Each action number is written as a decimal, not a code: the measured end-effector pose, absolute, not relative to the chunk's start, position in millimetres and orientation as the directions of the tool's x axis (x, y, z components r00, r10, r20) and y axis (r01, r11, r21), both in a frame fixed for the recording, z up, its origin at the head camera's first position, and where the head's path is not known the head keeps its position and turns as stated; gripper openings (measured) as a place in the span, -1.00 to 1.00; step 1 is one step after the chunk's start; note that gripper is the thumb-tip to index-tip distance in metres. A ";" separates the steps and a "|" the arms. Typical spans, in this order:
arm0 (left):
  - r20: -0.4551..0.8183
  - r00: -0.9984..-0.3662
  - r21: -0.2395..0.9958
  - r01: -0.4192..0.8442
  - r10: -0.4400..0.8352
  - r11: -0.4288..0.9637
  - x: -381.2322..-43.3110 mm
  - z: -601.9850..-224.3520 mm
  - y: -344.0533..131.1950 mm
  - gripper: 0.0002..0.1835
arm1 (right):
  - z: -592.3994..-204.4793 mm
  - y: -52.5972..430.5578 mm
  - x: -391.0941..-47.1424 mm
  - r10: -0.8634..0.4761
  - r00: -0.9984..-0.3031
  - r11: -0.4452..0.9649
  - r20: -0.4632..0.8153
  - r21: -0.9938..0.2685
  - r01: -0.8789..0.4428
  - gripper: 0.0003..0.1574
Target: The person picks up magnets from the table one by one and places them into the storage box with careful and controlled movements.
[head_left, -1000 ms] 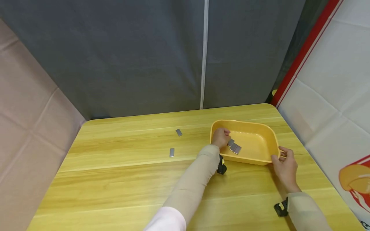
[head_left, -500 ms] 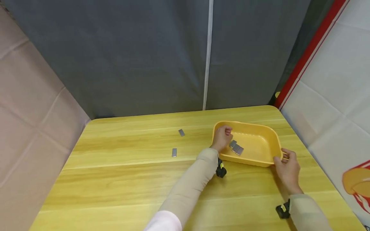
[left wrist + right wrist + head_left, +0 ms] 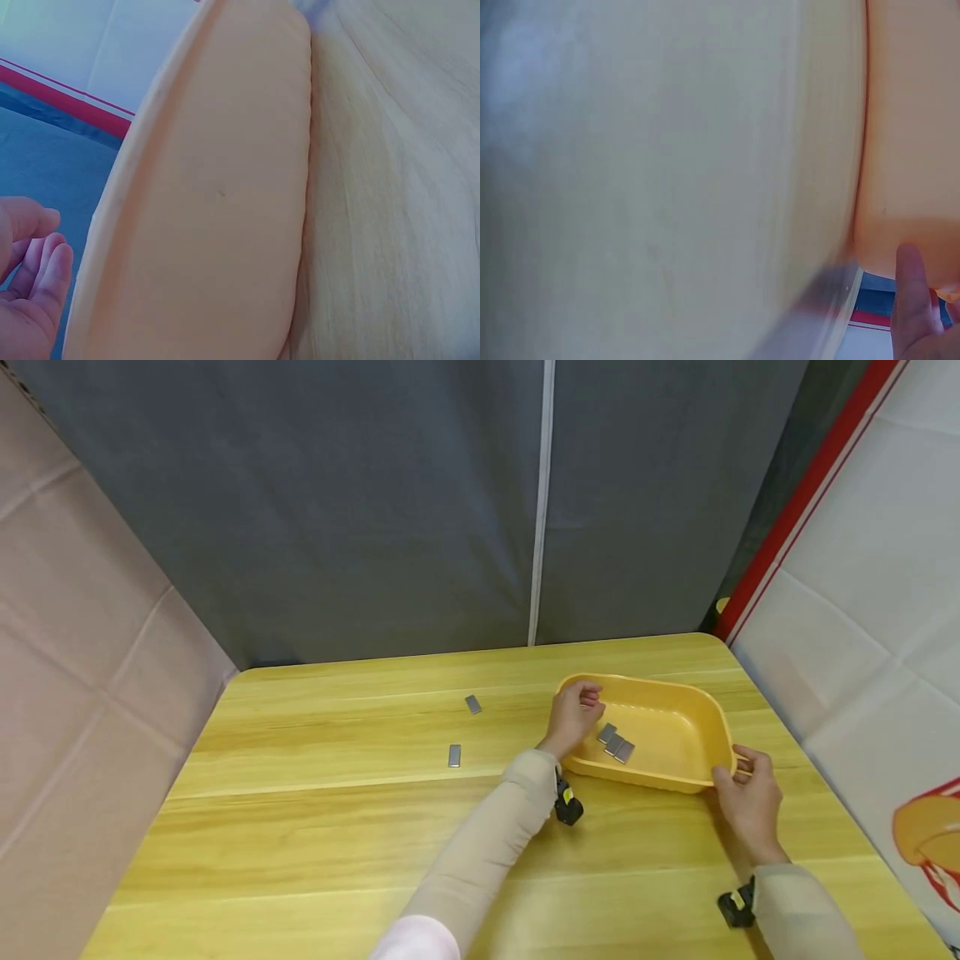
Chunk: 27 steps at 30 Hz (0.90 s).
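Note:
In the head view, a yellow plastic tray (image 3: pixel 667 727) stands on the right side of the table. Inside it, three small flat grey rectangular pieces (image 3: pixel 615 745) lie together near the left end. My left hand (image 3: pixel 573 714) is over the tray's left rim, fingers loosely bent; in the left wrist view a gap shows between thumb and fingers (image 3: pixel 46 281), with nothing held. The tray's right front corner is pinched by my right hand (image 3: pixel 748 802), its thumb (image 3: pixel 910 270) against the outer wall in the right wrist view.
Two more grey pieces lie on the wooden table (image 3: pixel 315 827) left of the tray: one farther back (image 3: pixel 473 704), one nearer (image 3: pixel 454 756). A dark grey curtain (image 3: pixel 375 510) hangs behind the table, and a white printed sheet (image 3: pixel 862 627) borders the right side.
My left hand has drawn back slightly to the left, away from the pieces in the tray. The right hand keeps its grip on the corner. The whole head view has shifted a little.

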<state>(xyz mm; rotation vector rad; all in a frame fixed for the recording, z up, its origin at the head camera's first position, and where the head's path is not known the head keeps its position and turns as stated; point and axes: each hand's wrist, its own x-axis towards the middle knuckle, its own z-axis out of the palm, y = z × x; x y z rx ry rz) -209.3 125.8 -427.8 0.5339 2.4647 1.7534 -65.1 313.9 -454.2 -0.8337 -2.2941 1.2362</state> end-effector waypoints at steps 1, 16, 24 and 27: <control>0.146 -0.937 0.930 0.239 0.317 0.279 -208.8 -427.3 125.2 -0.77 | -454.3 314.1 -65.3 0.667 -0.742 0.426 0.065 -0.850 0.309 -0.46; 0.169 -0.918 0.945 0.255 0.360 0.206 -206.1 -421.6 102.7 -0.73 | -453.0 311.7 -66.6 0.669 -0.740 0.442 0.067 -0.836 0.324 -0.45; 0.199 -0.902 0.942 0.284 0.383 0.179 -202.7 -413.2 85.0 -0.72 | -453.8 311.3 -65.5 0.671 -0.739 0.430 0.062 -0.845 0.319 -0.46; 0.210 -0.897 0.943 0.291 0.390 0.163 -201.4 -413.6 79.2 -0.72 | -453.9 311.4 -65.7 0.669 -0.741 0.425 0.061 -0.849 0.314 -0.46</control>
